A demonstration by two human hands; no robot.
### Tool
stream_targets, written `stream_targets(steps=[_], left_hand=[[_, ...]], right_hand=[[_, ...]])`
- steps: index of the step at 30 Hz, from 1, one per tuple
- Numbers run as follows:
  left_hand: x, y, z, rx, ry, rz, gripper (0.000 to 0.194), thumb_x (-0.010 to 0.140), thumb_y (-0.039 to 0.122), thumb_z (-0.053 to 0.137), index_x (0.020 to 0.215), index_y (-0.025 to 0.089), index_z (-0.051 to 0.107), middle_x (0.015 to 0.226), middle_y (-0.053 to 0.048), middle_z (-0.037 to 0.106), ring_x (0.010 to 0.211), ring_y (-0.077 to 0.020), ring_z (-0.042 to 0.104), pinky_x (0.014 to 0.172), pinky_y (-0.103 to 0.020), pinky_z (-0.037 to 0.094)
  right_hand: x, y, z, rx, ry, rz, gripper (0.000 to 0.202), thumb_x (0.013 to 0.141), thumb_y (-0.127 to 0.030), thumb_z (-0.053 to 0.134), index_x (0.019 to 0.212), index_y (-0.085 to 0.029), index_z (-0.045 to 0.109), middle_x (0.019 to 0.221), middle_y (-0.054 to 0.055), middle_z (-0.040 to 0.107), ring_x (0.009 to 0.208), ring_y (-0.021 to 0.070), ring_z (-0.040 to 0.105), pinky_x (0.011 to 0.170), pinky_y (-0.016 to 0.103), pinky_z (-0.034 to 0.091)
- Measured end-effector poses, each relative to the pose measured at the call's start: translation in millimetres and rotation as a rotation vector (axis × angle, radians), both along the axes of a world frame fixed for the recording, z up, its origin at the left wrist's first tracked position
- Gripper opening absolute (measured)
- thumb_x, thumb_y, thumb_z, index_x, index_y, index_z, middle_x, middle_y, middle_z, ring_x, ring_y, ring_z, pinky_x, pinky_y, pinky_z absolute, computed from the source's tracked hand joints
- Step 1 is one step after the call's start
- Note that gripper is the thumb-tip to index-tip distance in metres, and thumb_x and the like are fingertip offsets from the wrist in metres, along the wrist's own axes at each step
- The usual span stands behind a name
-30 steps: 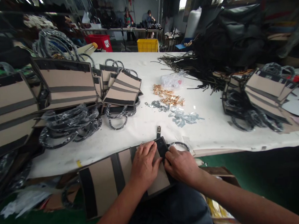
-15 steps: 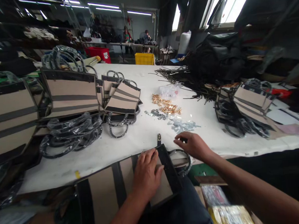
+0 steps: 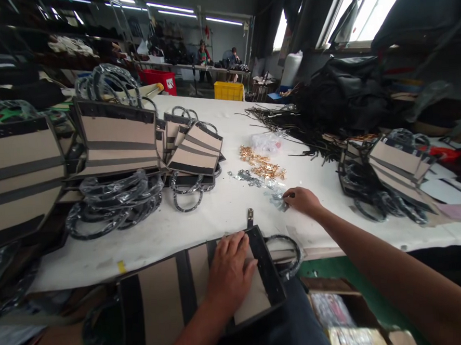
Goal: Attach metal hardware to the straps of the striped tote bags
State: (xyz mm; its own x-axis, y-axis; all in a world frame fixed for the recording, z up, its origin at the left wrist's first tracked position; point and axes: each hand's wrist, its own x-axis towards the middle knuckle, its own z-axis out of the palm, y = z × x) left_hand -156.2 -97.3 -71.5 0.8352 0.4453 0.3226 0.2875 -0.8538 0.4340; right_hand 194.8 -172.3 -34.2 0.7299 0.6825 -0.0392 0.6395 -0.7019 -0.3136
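Note:
My left hand (image 3: 229, 266) lies flat, fingers stretched, on an unfinished handbag (image 3: 162, 296) with beige panels and black strips, which rests across my lap and the table edge. A round plastic-wrapped handle (image 3: 296, 252) sticks out at the bag's right end. Beyond its far edge pokes a short black tab (image 3: 250, 218) with a metal fitting. My right hand (image 3: 304, 200) is at the pile of thin silver metal pieces (image 3: 274, 197), fingertips pinched together. Whatever lies between those fingertips is too small to make out.
Gold-coloured metal fittings (image 3: 267, 169) and dark grey metal bits (image 3: 246, 178) lie further back on the white table (image 3: 218, 220). Similar bags (image 3: 121, 132) are stacked left, more (image 3: 397, 157) at right. Black cords (image 3: 278, 122) spread behind. Below stands an open cardboard box (image 3: 364, 310).
My right hand has moved forward from beside the bag to the silver pieces, its fingers now pinched among them. The left hand stays on the bag. The view has shifted slightly.

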Motion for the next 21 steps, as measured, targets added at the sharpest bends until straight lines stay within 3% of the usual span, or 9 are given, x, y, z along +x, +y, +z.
stream_targets(steps=[5,11,17,21], left_hand=[[1,0,2.9,-0.018,-0.003,-0.006,0.052,0.096,0.029,0.069,0.145,0.019,0.057,0.15,-0.011,0.059,0.139,-0.0324,0.052,0.123,-0.057,0.04],[0,-2,6.1,-0.047,-0.01,-0.013,0.054,0.096,0.029,0.071,0.145,0.016,0.055,0.149,-0.013,0.059,0.14,-0.0321,0.052,0.124,-0.056,0.039],[-1,-3,5.5,-0.076,-0.038,-0.02,0.052,0.096,0.029,0.069,0.145,0.02,0.056,0.148,-0.011,0.06,0.139,-0.032,0.053,0.124,-0.057,0.038],[-1,-3,4.8,-0.087,-0.039,-0.009,0.053,0.095,0.031,0.07,0.145,0.019,0.057,0.149,-0.012,0.06,0.14,-0.0329,0.052,0.123,-0.057,0.039]], right_hand=[[-4,1,3.9,0.009,0.013,-0.011,0.017,0.085,-0.024,0.066,0.089,-0.021,0.081,0.092,0.006,0.079,0.081,0.0202,0.067,0.065,0.028,0.039],[-21,-5,24.0,0.083,0.045,0.052,0.02,0.09,-0.026,0.059,0.095,-0.018,0.077,0.085,0.007,0.077,0.075,0.0195,0.066,0.067,0.028,0.041],[-77,-10,54.0,0.101,0.287,0.278,0.027,0.092,-0.041,0.061,0.098,-0.019,0.076,0.065,0.001,0.068,0.059,0.0168,0.062,0.059,0.027,0.044],[-122,-5,59.5,0.107,0.463,0.51,0.024,0.088,-0.04,0.065,0.092,-0.019,0.077,0.075,0.002,0.072,0.066,0.0166,0.062,0.064,0.027,0.047]])
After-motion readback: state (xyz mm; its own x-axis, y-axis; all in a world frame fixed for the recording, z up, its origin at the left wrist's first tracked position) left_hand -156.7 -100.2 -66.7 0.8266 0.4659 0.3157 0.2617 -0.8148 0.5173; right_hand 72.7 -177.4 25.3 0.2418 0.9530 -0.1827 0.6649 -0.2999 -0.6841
